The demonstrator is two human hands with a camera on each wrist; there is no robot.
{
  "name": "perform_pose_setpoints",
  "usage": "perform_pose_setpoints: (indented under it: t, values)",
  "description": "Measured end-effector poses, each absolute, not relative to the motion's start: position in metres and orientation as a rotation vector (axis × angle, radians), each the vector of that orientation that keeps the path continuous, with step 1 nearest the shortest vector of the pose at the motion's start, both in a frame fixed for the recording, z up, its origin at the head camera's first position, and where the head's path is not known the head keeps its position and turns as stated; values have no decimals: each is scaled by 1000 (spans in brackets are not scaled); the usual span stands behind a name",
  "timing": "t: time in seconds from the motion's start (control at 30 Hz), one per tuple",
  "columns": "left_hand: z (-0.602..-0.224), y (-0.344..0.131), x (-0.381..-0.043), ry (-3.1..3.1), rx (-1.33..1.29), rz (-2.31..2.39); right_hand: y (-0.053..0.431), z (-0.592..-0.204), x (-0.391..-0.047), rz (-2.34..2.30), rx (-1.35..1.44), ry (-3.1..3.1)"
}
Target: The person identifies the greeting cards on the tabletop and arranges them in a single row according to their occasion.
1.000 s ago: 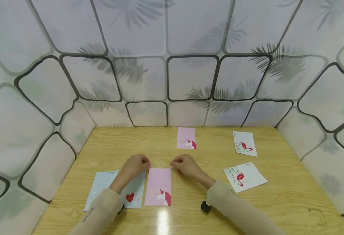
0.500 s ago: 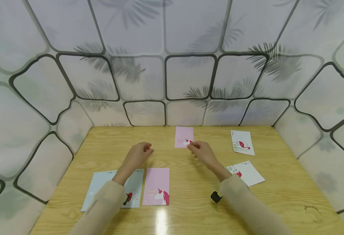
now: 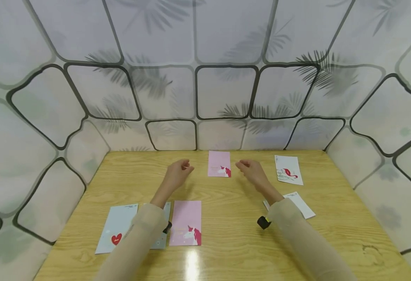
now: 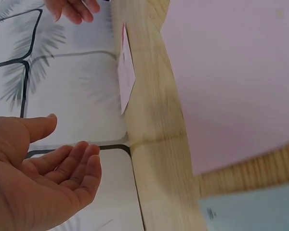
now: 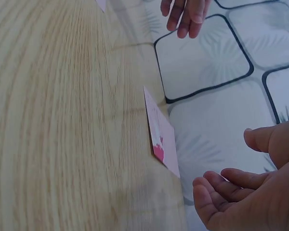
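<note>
Toward the back of the table lies a pink unicorn card [image 3: 219,164], flat between my two hands. My left hand [image 3: 177,172] hovers to its left, fingers loosely bent, touching nothing. On its other side, my right hand [image 3: 253,171] is also raised off the table and holds nothing. In the left wrist view the left hand [image 4: 53,173] shows a gap between thumb and fingers; the right wrist view shows the same for the right hand [image 5: 250,178]. A second pink unicorn card [image 3: 186,223] lies nearer, beside a light blue card [image 3: 160,239] partly covered by my left sleeve.
Another light blue card [image 3: 116,228] with a red heart lies at the far left. At the back right rests a white flamingo card [image 3: 289,170]. A white card [image 3: 302,205] below it is partly hidden by my right sleeve. Patterned fabric [image 3: 223,89] walls the table's back and sides.
Both hands have left the near pink card's top corners and moved away from me, to either side of the far pink card. The cards stay where they lay.
</note>
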State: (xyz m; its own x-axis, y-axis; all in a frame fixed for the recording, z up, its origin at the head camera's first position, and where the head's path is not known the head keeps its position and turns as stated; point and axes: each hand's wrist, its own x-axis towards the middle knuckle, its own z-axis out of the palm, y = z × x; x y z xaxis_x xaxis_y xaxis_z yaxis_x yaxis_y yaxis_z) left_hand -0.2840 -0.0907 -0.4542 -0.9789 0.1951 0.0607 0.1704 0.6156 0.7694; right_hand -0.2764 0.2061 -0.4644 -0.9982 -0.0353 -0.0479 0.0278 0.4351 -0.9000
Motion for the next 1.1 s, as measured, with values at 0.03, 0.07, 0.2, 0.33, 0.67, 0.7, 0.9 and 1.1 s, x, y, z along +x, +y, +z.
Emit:
perform_pose_setpoints:
  t: [0.03, 0.07, 0.2, 0.33, 0.67, 0.7, 0.9, 1.1]
  values:
    - [-456, -89, -287, 2794, 309, 1343, 207, -465, -279, -1637, -4, 2611]
    - [-457, -86, -291, 2793, 301, 1358, 208, -466, -281, -1640, 0, 2609]
    - [-464, -77, -303, 2767, 264, 1432, 209, -470, -291, -1659, 4, 2602]
    - [-470, -65, -312, 2722, 221, 1488, 208, -475, -301, -1706, 14, 2579]
    - [-484, -39, -330, 2628, 98, 1537, 198, -488, -320, -1759, 130, 2546]
    - [-486, -37, -331, 2627, 91, 1532, 197, -489, -321, -1759, 153, 2542]
    - [-492, -28, -336, 2624, 61, 1506, 193, -493, -327, -1773, 206, 2517]
    - [-490, -23, -337, 2564, 33, 1543, 189, -486, -329, -1751, 171, 2474]
